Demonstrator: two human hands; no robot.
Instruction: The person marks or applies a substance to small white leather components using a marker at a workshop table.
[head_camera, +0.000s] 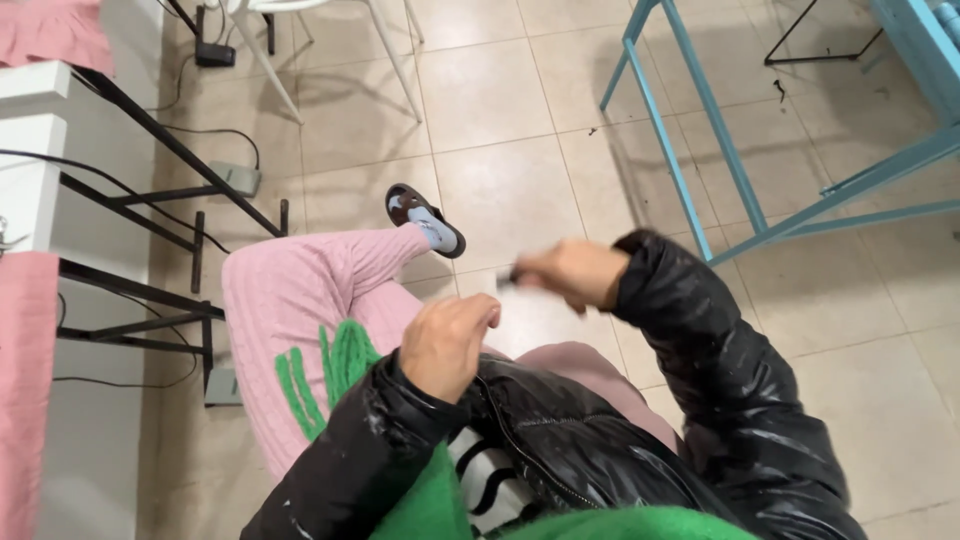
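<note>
1. The right hand (572, 272) is blurred; a small dark thing (509, 277) pokes out past its fingers on the left, too smeared to name; the person's lower body is cut off by the bottom edge, and a black jacket (700, 400) covers both arms down to the wrists.
2. The right hand is curled shut around that small dark thing, knuckles up, over the lap and the pale floor tiles (500, 100).
3. The left hand (445, 345) is loosely curled, fingers bent inward; it seems to hold nothing, though its palm faces away and I cannot tell for sure; it hangs above the pink trousers (300, 300), just beside the jacket's open front.
4. The small dark thing sits at the right hand's fingertips, a little up and right of the left hand, apart from it.
5. A slipper (425, 218) on a sock sticks out beyond the knee; a blue metal frame (700, 130) stands to the right; a white table (60, 160) with black legs and cables stands to the left.
</note>
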